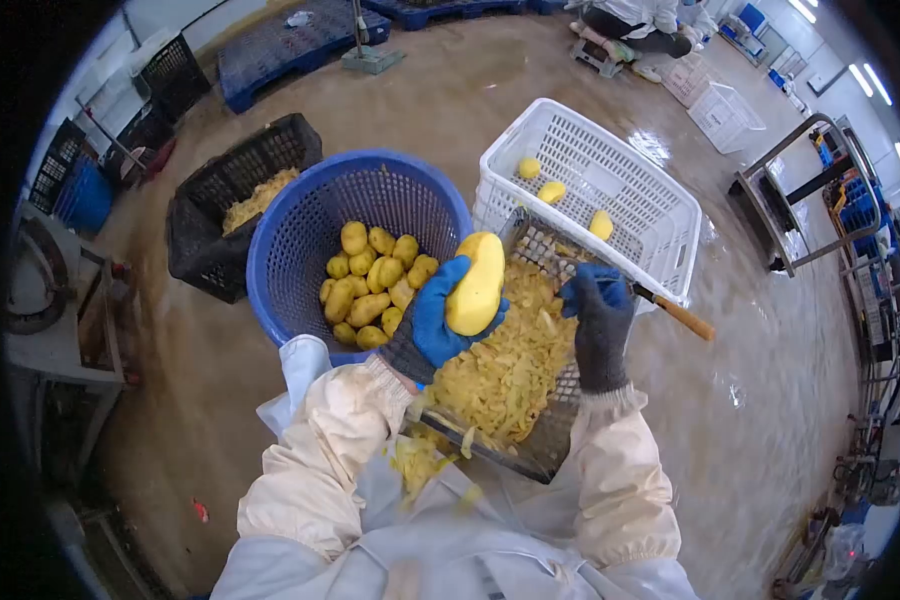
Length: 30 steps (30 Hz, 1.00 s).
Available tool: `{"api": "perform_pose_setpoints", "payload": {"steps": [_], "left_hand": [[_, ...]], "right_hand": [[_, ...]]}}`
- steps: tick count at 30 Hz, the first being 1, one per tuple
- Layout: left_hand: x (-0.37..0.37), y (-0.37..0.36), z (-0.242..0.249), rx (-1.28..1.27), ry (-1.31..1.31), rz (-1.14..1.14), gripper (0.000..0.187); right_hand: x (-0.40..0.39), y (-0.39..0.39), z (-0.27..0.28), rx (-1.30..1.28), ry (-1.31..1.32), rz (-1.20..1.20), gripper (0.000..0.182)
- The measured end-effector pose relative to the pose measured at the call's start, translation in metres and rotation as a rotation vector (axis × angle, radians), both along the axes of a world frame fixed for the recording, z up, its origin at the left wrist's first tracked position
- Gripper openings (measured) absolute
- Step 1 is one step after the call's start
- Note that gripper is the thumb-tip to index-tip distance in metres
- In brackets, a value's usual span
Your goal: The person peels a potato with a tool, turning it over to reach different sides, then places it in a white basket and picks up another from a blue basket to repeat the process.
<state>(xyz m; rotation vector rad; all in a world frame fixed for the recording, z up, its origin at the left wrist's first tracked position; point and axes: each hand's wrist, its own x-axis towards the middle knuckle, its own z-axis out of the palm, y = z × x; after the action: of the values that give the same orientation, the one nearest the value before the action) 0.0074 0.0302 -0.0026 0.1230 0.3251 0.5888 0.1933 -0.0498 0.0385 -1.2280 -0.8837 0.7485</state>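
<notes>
My left hand [440, 315], in a blue and grey glove, holds a peeled yellow potato [478, 284] upright. My right hand [602, 320], gloved alike, is closed to the right of it, on something I cannot make out. A wooden-handled tool [685, 316] sticks out to the right behind that hand. Peelings [495, 385] fill a dark crate [550, 435] below both hands. Unpeeled potatoes [370, 285] lie in the blue round basket [360, 165] on the left. The white crate [660, 190] holds several peeled potatoes [551, 192].
A black crate [210, 265] with peelings stands left of the blue basket. Blue pallets [290, 55] lie at the back. A metal cart [805, 200] stands at the right, and a seated person [635, 25] is at the top right.
</notes>
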Motion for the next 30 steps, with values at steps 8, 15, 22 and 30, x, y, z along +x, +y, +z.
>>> {"api": "perform_pose_setpoints", "payload": {"steps": [8, 15, 22, 30], "left_hand": [[-0.006, -0.018, 0.001, 0.033, 0.028, -0.431, 0.05], [-0.001, -0.018, 0.006, 0.056, 0.016, -0.155, 0.048], [-0.005, -0.025, 0.008, 0.183, -0.114, -0.369, 0.047], [0.005, -0.025, -0.002, 0.244, 0.101, -0.15, 0.043]], "right_hand": [[0.016, 0.001, -0.002, -0.094, 0.246, 0.018, 0.016], [-0.021, -0.027, 0.019, -0.077, 0.216, 0.222, 0.013], [0.022, -0.002, -0.008, -0.056, 0.3, 0.05, 0.019], [-0.027, -0.022, 0.014, -0.214, 0.364, 0.335, 0.018]]}}
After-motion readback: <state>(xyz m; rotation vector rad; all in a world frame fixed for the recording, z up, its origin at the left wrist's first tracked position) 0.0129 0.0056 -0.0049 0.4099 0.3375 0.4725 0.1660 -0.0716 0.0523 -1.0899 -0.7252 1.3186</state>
